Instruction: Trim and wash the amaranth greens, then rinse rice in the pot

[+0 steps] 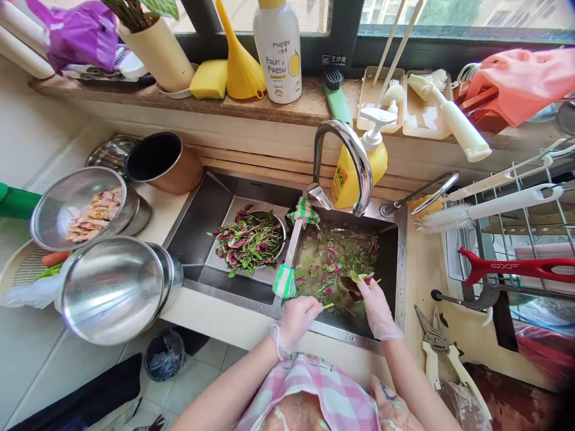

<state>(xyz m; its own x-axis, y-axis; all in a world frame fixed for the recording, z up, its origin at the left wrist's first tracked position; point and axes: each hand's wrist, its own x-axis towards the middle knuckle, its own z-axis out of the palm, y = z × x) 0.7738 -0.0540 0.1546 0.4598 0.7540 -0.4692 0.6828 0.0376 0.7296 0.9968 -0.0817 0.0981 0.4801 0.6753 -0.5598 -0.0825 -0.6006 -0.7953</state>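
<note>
Both my hands wear clear plastic gloves, over the near side of the right sink basin [390,257]. My left hand [300,320] is closed, with a thin green stem [329,306] sticking out of its fingertips. Pinched in my right hand [376,308] are red-and-green leaves [359,280], probably amaranth. Below them the basin holds murky water [314,263] with loose leaves and stems floating in it. In the left basin, a heap of the same red-and-green leaves [249,242] fills a round container whose rim partly shows.
Green-striped cloths [284,281] sit on the sink divider. A curved faucet [344,129] rises behind, beside a yellow detergent bottle [359,170]. Left are a bowl of chopped meat [96,212], a steel bowl [112,290] and a pot [168,164]. Right lie shears [438,341] and a dish rack [525,224].
</note>
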